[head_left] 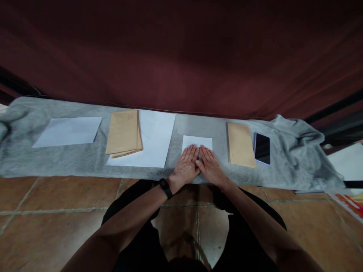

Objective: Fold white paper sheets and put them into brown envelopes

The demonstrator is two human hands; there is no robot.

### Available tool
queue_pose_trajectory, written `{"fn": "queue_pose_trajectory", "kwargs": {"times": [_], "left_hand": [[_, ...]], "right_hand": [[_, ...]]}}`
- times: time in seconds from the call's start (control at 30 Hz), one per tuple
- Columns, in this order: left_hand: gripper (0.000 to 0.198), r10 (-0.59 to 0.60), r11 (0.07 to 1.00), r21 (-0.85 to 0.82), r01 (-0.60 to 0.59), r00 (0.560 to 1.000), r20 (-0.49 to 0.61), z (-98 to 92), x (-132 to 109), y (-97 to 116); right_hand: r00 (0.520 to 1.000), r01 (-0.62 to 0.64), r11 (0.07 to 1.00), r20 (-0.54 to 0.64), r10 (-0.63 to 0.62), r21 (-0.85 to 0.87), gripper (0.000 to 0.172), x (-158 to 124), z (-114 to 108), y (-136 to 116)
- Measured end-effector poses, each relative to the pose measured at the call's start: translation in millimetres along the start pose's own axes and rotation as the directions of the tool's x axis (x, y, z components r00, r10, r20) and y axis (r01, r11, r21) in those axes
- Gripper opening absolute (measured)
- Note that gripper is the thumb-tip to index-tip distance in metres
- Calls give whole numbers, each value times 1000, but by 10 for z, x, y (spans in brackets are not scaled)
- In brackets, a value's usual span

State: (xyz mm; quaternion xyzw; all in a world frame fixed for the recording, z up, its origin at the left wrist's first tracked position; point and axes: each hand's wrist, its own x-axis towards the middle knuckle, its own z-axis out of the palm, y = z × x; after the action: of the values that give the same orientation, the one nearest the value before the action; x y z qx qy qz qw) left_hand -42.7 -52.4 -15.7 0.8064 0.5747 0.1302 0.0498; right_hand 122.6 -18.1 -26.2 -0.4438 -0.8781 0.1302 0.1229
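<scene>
A small white sheet of paper (197,141), perhaps folded, lies on the grey cloth in front of me. My left hand (187,164) rests flat on its lower left part, fingers stretched out. Beside it my right hand (209,164) presses flat on the lower right part, the fingertips of both hands nearly meeting. The hands cover the paper's near part. To the left, a stack of brown envelopes (123,132) lies partly over large white paper (155,136). On the right is another brown envelope or stack of them (241,145).
A grey cloth (70,162) covers the narrow bench, bunched up at its right end. More white paper (68,131) lies at the far left. A phone (262,148) is right of the right-hand envelope. A dark red curtain (181,75) hangs behind the bench.
</scene>
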Motion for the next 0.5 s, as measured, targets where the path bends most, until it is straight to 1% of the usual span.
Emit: {"fn": "queue_pose_trajectory", "kwargs": {"times": [0.07,0.23,0.37,0.5], "left_hand": [[70,-1,1000,-12,1,1000,7,18,-1,2],[68,1,1000,-26,-1,1000,11,18,0,1],[67,4,1000,-31,-4,1000,13,-9,18,2],[62,15,1000,-21,-14,999,47,-38,69,-28]], "right_hand": [[1000,-3,1000,13,4,-28,69,-5,13,23],[1000,-7,995,-19,5,-97,66,4,15,107],[999,-12,994,-33,8,-109,66,37,12,132],[999,-41,993,-40,36,-111,65,86,23,154]]}}
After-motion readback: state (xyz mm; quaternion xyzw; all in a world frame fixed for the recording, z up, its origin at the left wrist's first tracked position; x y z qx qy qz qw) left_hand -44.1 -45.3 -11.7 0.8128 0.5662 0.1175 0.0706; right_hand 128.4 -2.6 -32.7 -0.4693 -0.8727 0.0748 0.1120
